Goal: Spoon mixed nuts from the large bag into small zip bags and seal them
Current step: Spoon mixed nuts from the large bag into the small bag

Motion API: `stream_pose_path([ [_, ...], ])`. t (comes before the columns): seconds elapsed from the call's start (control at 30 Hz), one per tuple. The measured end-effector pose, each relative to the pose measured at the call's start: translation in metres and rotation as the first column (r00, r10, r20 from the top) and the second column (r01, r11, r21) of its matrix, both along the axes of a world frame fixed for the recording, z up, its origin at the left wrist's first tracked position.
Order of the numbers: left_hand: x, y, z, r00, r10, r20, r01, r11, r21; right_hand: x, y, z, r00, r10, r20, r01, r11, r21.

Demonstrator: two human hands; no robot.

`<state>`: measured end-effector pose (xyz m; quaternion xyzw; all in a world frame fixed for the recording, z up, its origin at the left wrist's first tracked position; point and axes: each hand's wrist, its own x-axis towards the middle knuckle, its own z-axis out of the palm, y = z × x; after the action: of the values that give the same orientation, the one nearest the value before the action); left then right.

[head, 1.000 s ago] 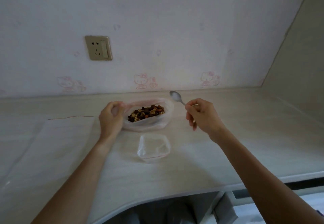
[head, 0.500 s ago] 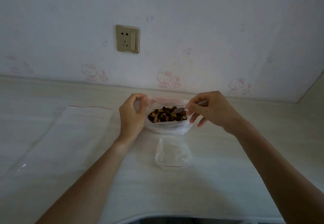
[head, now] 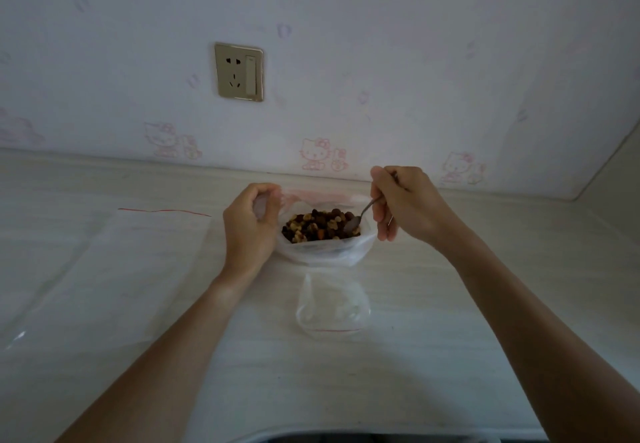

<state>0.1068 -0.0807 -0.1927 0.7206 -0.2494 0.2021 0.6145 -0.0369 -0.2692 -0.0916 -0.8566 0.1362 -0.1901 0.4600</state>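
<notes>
The large clear bag (head: 325,252) stands open on the counter near the wall, filled with mixed nuts (head: 318,229). My left hand (head: 251,224) grips the bag's left rim and holds it open. My right hand (head: 405,207) holds a metal spoon (head: 358,219), whose bowl dips into the nuts at the bag's right side. A small empty zip bag (head: 332,307) with a red seal line lies flat just in front of the large bag.
A big flat clear plastic sheet or bag (head: 104,269) with a red top line lies on the counter to the left. A wall socket (head: 239,71) sits above. The counter's front edge (head: 346,432) runs close below; the wall corner is at right.
My right hand brought the spoon from above the counter down into the nuts. The camera view shifted, so the bags sit more to the right. My left hand stayed on the rim.
</notes>
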Motion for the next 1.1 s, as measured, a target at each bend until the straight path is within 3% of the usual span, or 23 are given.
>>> stream_pose_path([
  [0.27, -0.004, 0.0, 0.002, 0.999, -0.032, -0.007, 0.032, 0.999, 0.022, 0.001, 0.001, -0.027, 0.996, -0.032, 0.082, 0.014, 0.976, 0.219],
  [0.43, -0.007, 0.0, 0.004, 0.999, -0.038, -0.004, 0.038, 0.999, 0.038, 0.002, 0.009, -0.055, 0.993, -0.062, 0.096, 0.014, 0.899, 0.438],
  [0.7, -0.01, 0.001, 0.007, 0.998, -0.065, -0.025, 0.066, 0.998, 0.024, -0.002, 0.006, -0.076, 0.984, -0.159, 0.085, 0.071, 0.774, 0.63],
  [0.8, -0.012, 0.002, 0.012, 0.997, -0.06, -0.043, 0.062, 0.997, 0.046, -0.005, 0.006, -0.079, 0.981, -0.165, 0.099, 0.058, 0.741, 0.669],
  [0.93, -0.014, 0.008, 0.023, 0.992, -0.114, -0.051, 0.123, 0.961, 0.246, -0.01, 0.011, -0.077, 0.974, -0.179, 0.138, 0.042, 0.746, 0.665],
  [1.0, -0.018, 0.015, 0.027, 0.996, -0.087, 0.013, 0.079, 0.95, 0.303, -0.011, 0.012, -0.073, 0.971, -0.176, 0.159, 0.024, 0.741, 0.671],
  [1.1, -0.033, 0.026, 0.032, 0.987, -0.067, 0.143, 0.026, 0.962, 0.271, -0.013, 0.012, -0.066, 0.97, -0.159, 0.183, -0.004, 0.743, 0.669],
])
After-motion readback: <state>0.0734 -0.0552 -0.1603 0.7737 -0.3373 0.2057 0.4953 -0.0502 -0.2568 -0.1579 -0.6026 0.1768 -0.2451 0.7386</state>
